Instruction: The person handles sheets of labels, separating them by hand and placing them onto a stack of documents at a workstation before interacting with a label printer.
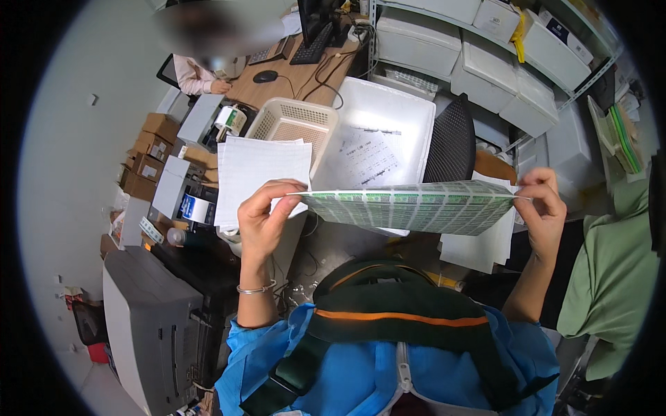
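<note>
Stretched between my two hands is a sheet, or a thin stack of sheets, printed with a green and white grid. My left hand pinches its left corner between thumb and fingers. At the opposite corner, my right hand grips it the same way. The sheet is seen nearly edge-on and sags a little in the middle. Just beyond my left hand lies a stack of white paper. Below the sheet's right end, more white sheets are partly hidden.
Ahead stand a white plastic tub with printed papers inside and a beige basket. A black mesh chair back is beside the tub. Label printers and a large grey machine line the left. A person sits beyond.
</note>
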